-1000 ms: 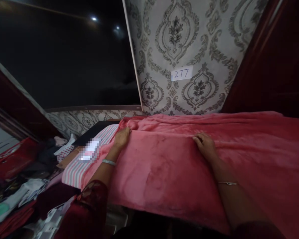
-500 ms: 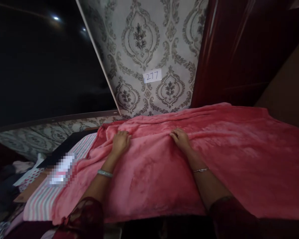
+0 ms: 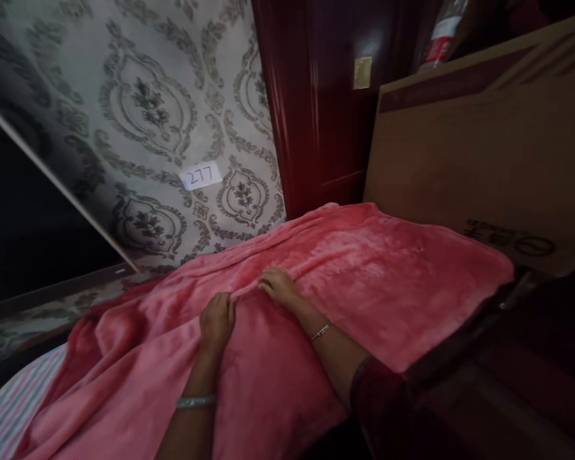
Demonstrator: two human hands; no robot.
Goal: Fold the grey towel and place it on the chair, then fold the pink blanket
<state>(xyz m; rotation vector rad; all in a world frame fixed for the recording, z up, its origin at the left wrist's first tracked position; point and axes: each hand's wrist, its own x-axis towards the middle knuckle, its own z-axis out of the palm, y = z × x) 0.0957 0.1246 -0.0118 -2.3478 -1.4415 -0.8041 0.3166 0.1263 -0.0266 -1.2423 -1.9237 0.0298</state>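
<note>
While both palms are pressed down flat, a pink fleece blanket [image 3: 364, 268] is seen spread across a bed, reaching from the lower left of the view up to the far right corner beside a large cardboard box [image 3: 483, 147]. The left hand [image 3: 217, 319] is laid open on the blanket, fingers extended toward a raised fold [image 3: 249, 287] in the cloth, with a pale bangle [image 3: 195, 402] worn at the wrist. The right hand [image 3: 278, 286] is placed just beside it, also open and resting on the fabric at that same fold, a thin bracelet [image 3: 321, 330] showing on its wrist. Nothing is gripped by either hand; the two are near each other, almost touching. A striped sheet [image 3: 4, 415] is exposed at the lower left, under the blanket's edge. Patterned wallpaper [image 3: 148, 115] is seen behind the bed, with a small paper label [image 3: 201, 176] marked 277 fixed to it, and a dark red wooden door [image 3: 316, 115] stands to the right of the wallpaper.
</note>
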